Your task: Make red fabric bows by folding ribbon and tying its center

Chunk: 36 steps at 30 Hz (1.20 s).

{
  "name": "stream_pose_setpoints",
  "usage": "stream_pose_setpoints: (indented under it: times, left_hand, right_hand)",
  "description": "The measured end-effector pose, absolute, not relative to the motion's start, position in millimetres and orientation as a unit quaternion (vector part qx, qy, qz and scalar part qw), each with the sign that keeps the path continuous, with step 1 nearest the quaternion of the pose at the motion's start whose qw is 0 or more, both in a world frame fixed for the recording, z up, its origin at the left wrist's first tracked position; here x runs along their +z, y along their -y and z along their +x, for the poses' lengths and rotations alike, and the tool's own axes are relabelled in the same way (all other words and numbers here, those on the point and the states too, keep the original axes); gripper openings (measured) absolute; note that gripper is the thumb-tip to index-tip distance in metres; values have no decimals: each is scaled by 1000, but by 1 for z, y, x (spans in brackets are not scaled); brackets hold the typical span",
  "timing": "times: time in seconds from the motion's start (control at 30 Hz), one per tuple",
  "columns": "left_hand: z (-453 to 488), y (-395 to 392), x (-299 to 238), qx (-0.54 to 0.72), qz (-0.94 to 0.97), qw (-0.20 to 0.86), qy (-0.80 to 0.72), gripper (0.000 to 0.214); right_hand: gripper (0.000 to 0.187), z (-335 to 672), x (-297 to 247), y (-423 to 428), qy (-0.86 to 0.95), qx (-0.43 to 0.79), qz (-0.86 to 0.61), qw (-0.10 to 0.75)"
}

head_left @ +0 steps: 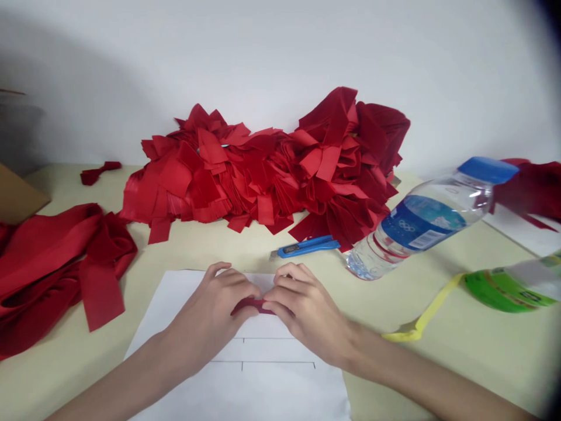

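A small strip of red ribbon (263, 306) is pinched between my two hands, above a white paper sheet (280, 392) marked with ruled black lines. My left hand (223, 301) closes its thumb and fingers on the strip's left end. On the other end, my right hand (302, 304) grips with thumb and fingertips; most of the ribbon is hidden by the fingers. Just beyond the paper lies a blue box cutter (308, 247) with its blade end pointing left.
A large heap of red ribbon pieces (249, 175) lies along the wall. Longer red ribbon (65, 257) is piled at left. To the right are a clear water bottle (421, 225), a green-labelled bottle (508, 289) and a yellow strip (432, 313). A cardboard box (20, 193) stands far left.
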<state>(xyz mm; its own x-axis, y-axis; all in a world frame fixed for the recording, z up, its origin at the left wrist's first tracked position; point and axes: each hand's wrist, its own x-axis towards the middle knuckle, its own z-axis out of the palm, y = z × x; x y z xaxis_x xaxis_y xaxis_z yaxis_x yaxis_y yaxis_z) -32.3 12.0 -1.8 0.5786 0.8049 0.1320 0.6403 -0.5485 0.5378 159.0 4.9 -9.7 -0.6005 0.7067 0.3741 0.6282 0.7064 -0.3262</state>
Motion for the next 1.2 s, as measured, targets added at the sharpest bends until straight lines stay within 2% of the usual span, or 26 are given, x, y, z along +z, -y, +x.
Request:
stream_pose_setpoints:
  times: [0.17,0.37,0.5,0.63,0.73,0.87,0.93,1.0,1.1,1.2]
  left_hand:
    - [-32,-12,-5,235,849,203,-428,18]
    - [-29,-8,-5,251,838,226,-428,11]
    - [-29,-8,-6,262,844,210,-419,22]
    - [-36,-12,-8,248,861,163,-414,22]
    - [-42,-14,-8,257,878,89,-393,21]
    - [-44,-7,-7,270,916,-130,-266,19]
    - [-45,-1,-11,248,921,-221,-202,18]
    - [-44,5,-18,220,925,-254,-176,17]
    - [-42,12,-28,214,936,-204,-190,18]
    - [-37,14,-32,253,929,-39,-268,23]
  right_hand:
    - [21,161,-11,0,896,39,-356,261]
    - [22,160,-13,2,901,21,-356,248]
    - [18,165,-7,-5,901,94,-358,224]
    - [13,182,-2,-13,897,140,-374,188]
    - [15,197,-4,-13,896,45,-379,226]
    - [22,207,-10,-5,904,-184,-301,241]
    - [22,207,-12,0,907,-196,-300,221]
    - [17,202,-13,5,913,-131,-327,204]
    - [23,189,-16,15,919,-45,-332,206]
    - [20,173,-20,21,926,-30,-312,210]
